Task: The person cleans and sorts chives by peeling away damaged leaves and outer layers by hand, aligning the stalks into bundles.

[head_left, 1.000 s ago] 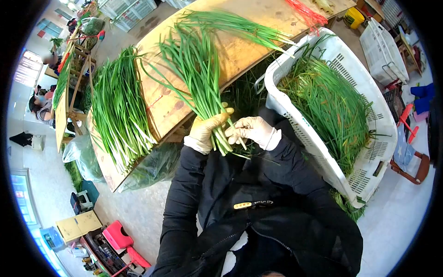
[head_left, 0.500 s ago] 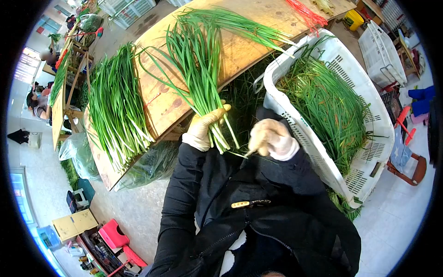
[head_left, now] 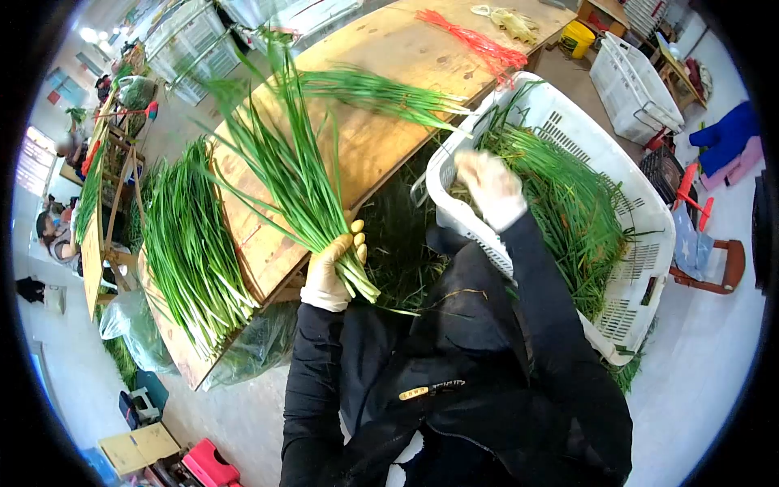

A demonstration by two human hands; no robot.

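Note:
My gloved left hand (head_left: 334, 258) is closed round the white stem ends of a bunch of Chinese chives (head_left: 296, 174), whose long green leaves fan up over the table's edge. My gloved right hand (head_left: 490, 187) is smeared by motion above the near rim of a white plastic crate (head_left: 446, 166); its fingers cannot be made out. Loose, untrimmed chives (head_left: 560, 195) fill much of the crate. A smaller bunch of chives (head_left: 381, 93) lies on the wooden table (head_left: 365, 40). A broad pile of cleaned chives (head_left: 191, 235) rests along the table's left end.
Red plastic ties (head_left: 475, 40) lie at the table's far side. Clear plastic bags (head_left: 251, 349) hang beneath the left end. Behind the crate are a yellow bucket (head_left: 577, 39), another white crate (head_left: 633, 85) and a wooden stool (head_left: 726, 268). People (head_left: 61, 231) sit at a table far left.
My right hand has moved from beside the stem ends up to the crate's rim. The held bunch has tilted left and come lower. The whole view has shifted.

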